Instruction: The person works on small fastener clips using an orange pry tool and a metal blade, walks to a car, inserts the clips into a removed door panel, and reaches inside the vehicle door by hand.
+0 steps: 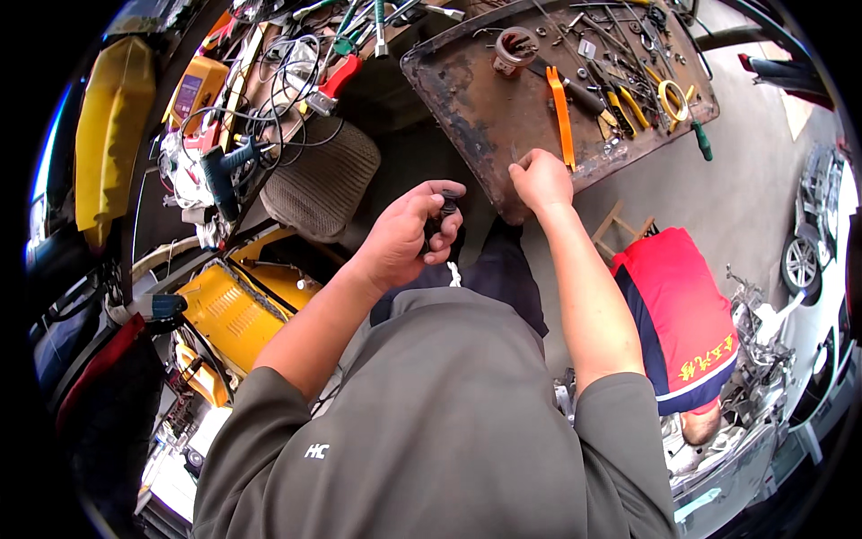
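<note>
My left hand (413, 225) is in front of my body, its fingers curled round a small black part (448, 203) that looks like plastic; its exact kind I cannot make out. Over the near corner of a rusty metal tray (458, 108), my right hand (543, 180) has thumb and forefinger pinched together. Something thin seems to stick up at those fingertips, too small to name. An orange pry tool (561, 117) lies on the tray just beyond the right hand. Farther back are a reddish cup (515, 51) and a dark-handled tool (585, 96).
Pliers with yellow handles (634, 106), a tape roll (672, 100) and several metal bits fill the tray's right side. At left, cables and a drill (224, 175) crowd a bench beside a woven seat (323, 180). A person in red (678, 314) bends over a car at right.
</note>
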Tool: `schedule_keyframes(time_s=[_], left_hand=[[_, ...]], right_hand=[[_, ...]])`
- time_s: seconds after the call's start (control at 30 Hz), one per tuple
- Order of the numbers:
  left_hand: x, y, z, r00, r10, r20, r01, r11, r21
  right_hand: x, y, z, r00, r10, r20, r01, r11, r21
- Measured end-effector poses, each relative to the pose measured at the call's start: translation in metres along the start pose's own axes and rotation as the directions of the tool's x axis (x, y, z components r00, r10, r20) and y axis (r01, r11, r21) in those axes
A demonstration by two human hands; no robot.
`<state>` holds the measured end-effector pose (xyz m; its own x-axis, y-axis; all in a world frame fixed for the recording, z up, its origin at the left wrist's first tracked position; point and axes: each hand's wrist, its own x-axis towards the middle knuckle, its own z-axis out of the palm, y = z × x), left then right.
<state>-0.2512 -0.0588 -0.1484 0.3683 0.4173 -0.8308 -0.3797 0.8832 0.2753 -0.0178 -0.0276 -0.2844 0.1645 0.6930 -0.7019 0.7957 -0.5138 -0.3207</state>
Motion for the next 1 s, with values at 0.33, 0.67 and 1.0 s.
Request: schedule_keyframes(time_s=[0.33,0.67,1.0], left_hand=[[-0.019,-0.009,-0.040,0.986,0.003,0.165,0.027,0.983,-0.182],[-0.003,-0.025,-0.061,0.991,-0.034,0.127,0.030,0.999,0.033],[0.088,-0.105,-0.067,0.973,0.227,0.041,-0.211,0.802,0.558]], right_hand=[[-0.013,-0.004,0.030,0.996,0.022,-0.090,-0.018,0.999,0.049],[-0.010,0.002,0.063,0.944,-0.165,-0.286,0.113,0.975,-0.190],[-0.055,0.078,0.053,0.971,-0.083,0.223,-0.160,0.470,0.868]])
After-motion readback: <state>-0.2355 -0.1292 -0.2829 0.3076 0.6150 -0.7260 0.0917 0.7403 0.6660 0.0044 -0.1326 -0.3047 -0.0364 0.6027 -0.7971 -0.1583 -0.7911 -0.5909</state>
